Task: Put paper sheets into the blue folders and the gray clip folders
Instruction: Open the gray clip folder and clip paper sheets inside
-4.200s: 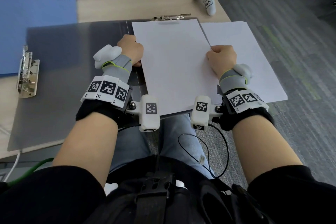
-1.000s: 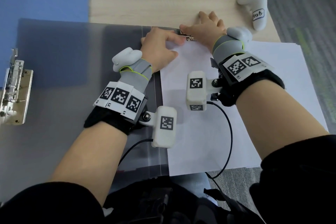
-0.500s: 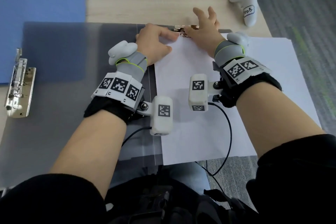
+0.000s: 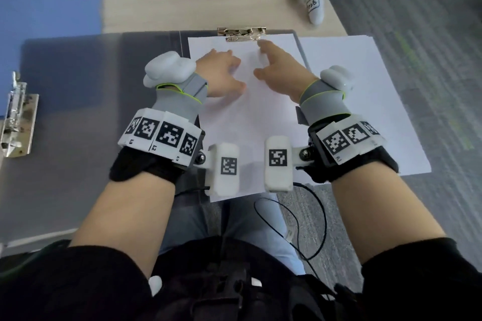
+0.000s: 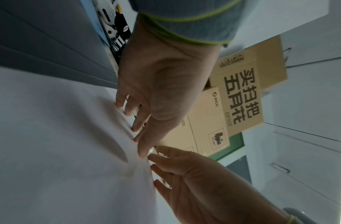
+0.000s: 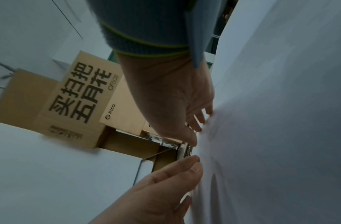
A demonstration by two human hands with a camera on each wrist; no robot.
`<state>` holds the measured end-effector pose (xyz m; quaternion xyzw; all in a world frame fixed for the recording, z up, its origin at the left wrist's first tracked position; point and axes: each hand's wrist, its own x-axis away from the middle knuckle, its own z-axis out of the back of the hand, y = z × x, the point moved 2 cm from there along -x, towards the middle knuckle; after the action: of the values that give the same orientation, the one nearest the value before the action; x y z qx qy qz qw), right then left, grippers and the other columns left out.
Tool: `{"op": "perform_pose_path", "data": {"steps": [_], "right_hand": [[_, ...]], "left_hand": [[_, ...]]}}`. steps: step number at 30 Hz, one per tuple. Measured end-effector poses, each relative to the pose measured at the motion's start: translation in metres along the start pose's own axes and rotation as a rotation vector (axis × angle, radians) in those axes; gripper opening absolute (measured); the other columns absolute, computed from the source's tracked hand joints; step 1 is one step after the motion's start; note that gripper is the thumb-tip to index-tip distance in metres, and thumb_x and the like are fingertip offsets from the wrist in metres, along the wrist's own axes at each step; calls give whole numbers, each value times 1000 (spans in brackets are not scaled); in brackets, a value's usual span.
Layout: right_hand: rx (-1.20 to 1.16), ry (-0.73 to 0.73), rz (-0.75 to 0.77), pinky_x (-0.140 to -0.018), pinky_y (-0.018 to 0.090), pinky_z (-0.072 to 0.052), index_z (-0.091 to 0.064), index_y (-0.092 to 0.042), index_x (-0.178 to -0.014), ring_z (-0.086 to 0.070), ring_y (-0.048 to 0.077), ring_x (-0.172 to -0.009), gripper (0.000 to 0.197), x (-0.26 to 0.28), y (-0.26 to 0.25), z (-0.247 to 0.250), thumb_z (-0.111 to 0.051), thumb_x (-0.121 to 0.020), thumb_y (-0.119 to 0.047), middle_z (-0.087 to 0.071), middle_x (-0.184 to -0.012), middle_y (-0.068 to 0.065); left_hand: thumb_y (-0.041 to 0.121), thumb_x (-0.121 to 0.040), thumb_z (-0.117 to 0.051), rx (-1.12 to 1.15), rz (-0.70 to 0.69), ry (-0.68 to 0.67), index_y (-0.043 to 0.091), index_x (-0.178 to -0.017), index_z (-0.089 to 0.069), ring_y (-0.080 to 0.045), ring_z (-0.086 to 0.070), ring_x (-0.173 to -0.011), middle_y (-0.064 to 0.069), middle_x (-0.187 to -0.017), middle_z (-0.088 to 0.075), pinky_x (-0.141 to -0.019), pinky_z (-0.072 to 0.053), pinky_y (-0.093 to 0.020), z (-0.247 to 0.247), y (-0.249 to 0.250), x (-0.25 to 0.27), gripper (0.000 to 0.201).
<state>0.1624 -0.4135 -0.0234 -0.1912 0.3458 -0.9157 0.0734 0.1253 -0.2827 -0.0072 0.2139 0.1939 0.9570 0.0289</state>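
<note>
Sheet (image 4: 242, 117) now under clip (image 4: 242, 34) at 12 o'clock of gray folder (image 4: 78, 117). Both hands off clip since half second ago. Left hand (image 4: 221, 75), right hand (image 4: 276, 70) spread, flat on sheet. Clamping looks done; blue folder (image 4: 49, 21) at 10 o'clock likely next.

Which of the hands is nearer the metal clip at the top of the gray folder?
Right. The right hand reaches up to just below the clip, a fingertip almost at it. The left hand lies flat on the sheet, farther down and left.
</note>
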Motion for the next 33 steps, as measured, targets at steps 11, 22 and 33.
{"op": "perform_pose_path", "data": {"steps": [11,22,33], "right_hand": [[-334,347,80,-60,7,-44,-62,0,-112,-64,19,-77,33,69,52,27,-38,-90,4,-68,-104,15],[163,744,-416,-108,40,-31,-50,-8,-129,-28,24,-139,47,109,141,61,-57,-87,-29,-37,-148,6],[57,599,-544,-101,45,-38,-41,-2,-129,-40,31,-128,79,122,164,64,-72,-74,-49,-45,-136,13]], "left_hand": [[25,-92,-50,95,-158,61,16,-131,-53,-26,-46,-128,-7,-139,-52,-99,-37,-28,-33,69,11,41],[19,-90,-52,193,-279,66,17,-122,-61,-22,-53,-123,-3,-131,-59,-101,-41,-27,-73,134,-2,33],[5,-74,-65,479,-262,122,21,-102,-71,4,-52,-62,3,-105,-71,-56,-35,6,-96,129,-20,32]]}}
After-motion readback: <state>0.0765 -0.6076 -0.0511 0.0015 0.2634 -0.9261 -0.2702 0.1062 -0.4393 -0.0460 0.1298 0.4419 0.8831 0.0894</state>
